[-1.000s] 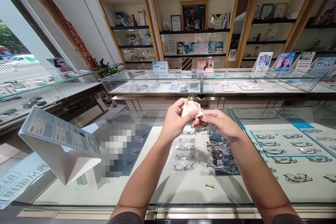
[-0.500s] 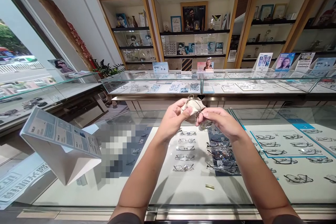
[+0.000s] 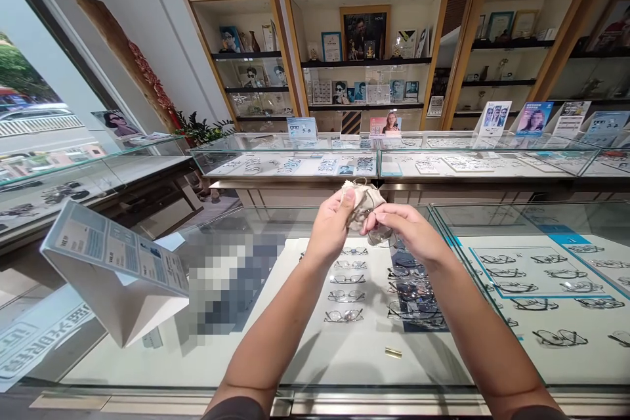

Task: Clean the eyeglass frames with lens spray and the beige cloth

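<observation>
Both my hands meet over the glass display case, holding a thin-framed pair of glasses point(image 3: 380, 235) and a cream cloth point(image 3: 363, 199). My left hand point(image 3: 335, 222) is closed on the bunched cloth, its thumb raised against it. Part of the glasses is hidden behind the cloth and fingers. With thumb and fingers pinched, my right hand point(image 3: 404, 223) grips the frame of the glasses close beside the cloth. One lens hangs below my right fingers. Under the glass, rows of glasses point(image 3: 346, 279) lie on white and dark panels.
A folded sign point(image 3: 118, 275) stands on the case at left. A small gold-coloured piece point(image 3: 393, 353) shows near the front. More glasses point(image 3: 516, 287) lie in the right-hand case. Across the aisle runs another glass case point(image 3: 295, 164), with wooden wall shelves point(image 3: 364, 61) behind it.
My left hand has shifted on the cloth: its thumb has moved up and the cloth is bunched differently. My right hand stays nearly in place on the glasses.
</observation>
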`<control>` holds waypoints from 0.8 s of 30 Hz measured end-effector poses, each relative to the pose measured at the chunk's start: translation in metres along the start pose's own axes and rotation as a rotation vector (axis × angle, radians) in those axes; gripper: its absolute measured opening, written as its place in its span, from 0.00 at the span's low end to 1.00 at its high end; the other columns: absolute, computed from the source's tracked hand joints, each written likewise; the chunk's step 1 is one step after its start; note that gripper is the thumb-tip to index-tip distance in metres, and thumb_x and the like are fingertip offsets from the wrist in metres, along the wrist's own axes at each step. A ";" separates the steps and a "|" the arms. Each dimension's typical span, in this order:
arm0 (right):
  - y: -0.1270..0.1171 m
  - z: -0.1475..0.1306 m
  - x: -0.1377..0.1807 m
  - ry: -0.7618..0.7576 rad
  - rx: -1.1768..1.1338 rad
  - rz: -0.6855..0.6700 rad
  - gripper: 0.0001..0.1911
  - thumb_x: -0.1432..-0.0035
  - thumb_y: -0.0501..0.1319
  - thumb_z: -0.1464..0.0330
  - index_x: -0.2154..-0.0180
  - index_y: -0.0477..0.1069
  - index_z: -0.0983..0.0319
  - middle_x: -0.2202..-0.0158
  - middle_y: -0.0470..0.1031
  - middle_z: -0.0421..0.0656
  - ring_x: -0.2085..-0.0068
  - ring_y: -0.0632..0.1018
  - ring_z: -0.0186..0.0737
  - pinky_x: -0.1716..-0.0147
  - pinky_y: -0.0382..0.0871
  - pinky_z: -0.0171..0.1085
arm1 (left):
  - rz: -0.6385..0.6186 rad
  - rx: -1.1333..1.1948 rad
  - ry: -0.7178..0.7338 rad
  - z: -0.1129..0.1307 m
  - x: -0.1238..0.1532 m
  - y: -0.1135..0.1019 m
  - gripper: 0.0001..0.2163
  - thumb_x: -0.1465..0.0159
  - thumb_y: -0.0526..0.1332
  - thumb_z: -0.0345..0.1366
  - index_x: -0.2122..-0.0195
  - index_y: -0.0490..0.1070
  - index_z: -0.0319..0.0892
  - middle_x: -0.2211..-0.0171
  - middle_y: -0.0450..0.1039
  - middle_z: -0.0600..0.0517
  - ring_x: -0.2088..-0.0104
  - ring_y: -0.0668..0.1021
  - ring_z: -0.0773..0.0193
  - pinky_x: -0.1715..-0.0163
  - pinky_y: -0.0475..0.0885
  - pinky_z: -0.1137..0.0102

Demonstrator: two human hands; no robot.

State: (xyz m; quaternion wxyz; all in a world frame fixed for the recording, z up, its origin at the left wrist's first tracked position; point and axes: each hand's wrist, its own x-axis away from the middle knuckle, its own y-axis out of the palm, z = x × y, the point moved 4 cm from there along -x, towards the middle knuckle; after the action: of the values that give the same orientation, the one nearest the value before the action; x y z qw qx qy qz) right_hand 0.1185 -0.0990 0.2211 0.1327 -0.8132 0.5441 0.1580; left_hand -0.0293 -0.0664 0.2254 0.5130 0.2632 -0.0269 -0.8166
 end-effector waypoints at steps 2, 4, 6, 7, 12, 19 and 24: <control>-0.004 0.001 -0.001 -0.007 -0.023 0.027 0.14 0.31 0.63 0.59 0.64 0.83 0.58 0.60 0.84 0.44 0.54 0.81 0.45 0.45 0.71 0.44 | -0.005 0.050 -0.024 -0.001 -0.003 -0.001 0.24 0.35 0.70 0.58 0.61 0.76 0.38 0.76 0.74 0.53 0.78 0.74 0.68 0.73 0.71 0.71; -0.007 0.001 -0.002 -0.024 -0.047 0.083 0.14 0.31 0.63 0.58 0.64 0.83 0.58 0.59 0.84 0.45 0.52 0.81 0.47 0.44 0.71 0.45 | 0.036 0.099 -0.016 -0.002 -0.005 -0.004 0.24 0.38 0.73 0.57 0.60 0.77 0.37 0.73 0.78 0.50 0.74 0.77 0.66 0.68 0.74 0.69; -0.011 0.000 -0.002 -0.056 -0.081 0.173 0.14 0.31 0.63 0.57 0.63 0.83 0.57 0.57 0.84 0.46 0.50 0.81 0.47 0.43 0.71 0.45 | 0.084 0.137 -0.010 -0.004 -0.007 -0.006 0.25 0.40 0.75 0.55 0.56 0.79 0.37 0.66 0.82 0.46 0.67 0.82 0.62 0.62 0.76 0.68; -0.013 -0.001 -0.002 -0.077 -0.092 0.226 0.14 0.31 0.63 0.57 0.63 0.82 0.57 0.54 0.83 0.46 0.48 0.80 0.48 0.42 0.70 0.45 | 0.101 0.149 -0.011 -0.006 -0.008 -0.008 0.26 0.40 0.76 0.55 0.54 0.80 0.37 0.63 0.84 0.45 0.63 0.83 0.59 0.60 0.77 0.67; -0.019 0.003 -0.004 -0.161 -0.090 0.401 0.11 0.33 0.65 0.57 0.61 0.83 0.54 0.43 0.76 0.44 0.35 0.74 0.49 0.39 0.69 0.43 | 0.066 0.100 -0.044 -0.014 -0.006 -0.004 0.25 0.38 0.74 0.55 0.52 0.82 0.37 0.58 0.84 0.43 0.60 0.83 0.60 0.58 0.76 0.69; -0.010 0.012 -0.008 -0.124 -0.218 0.347 0.12 0.32 0.65 0.54 0.56 0.81 0.53 0.43 0.80 0.43 0.39 0.77 0.48 0.39 0.70 0.43 | -0.041 -0.020 -0.097 -0.017 0.003 0.010 0.24 0.34 0.69 0.58 0.55 0.81 0.38 0.67 0.80 0.48 0.71 0.76 0.67 0.69 0.71 0.72; -0.003 0.012 -0.009 -0.104 -0.308 0.300 0.11 0.32 0.67 0.55 0.56 0.83 0.52 0.43 0.82 0.42 0.41 0.79 0.47 0.40 0.72 0.43 | -0.085 -0.022 -0.150 -0.023 0.003 0.011 0.24 0.35 0.70 0.57 0.54 0.78 0.39 0.74 0.74 0.53 0.78 0.69 0.70 0.76 0.62 0.73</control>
State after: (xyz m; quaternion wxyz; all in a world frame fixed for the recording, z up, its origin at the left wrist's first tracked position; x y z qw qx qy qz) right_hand 0.1166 -0.0856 0.2135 0.0096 -0.7247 0.6207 0.2990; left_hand -0.0111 -0.0693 0.2080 0.4773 0.1967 -0.0452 -0.8553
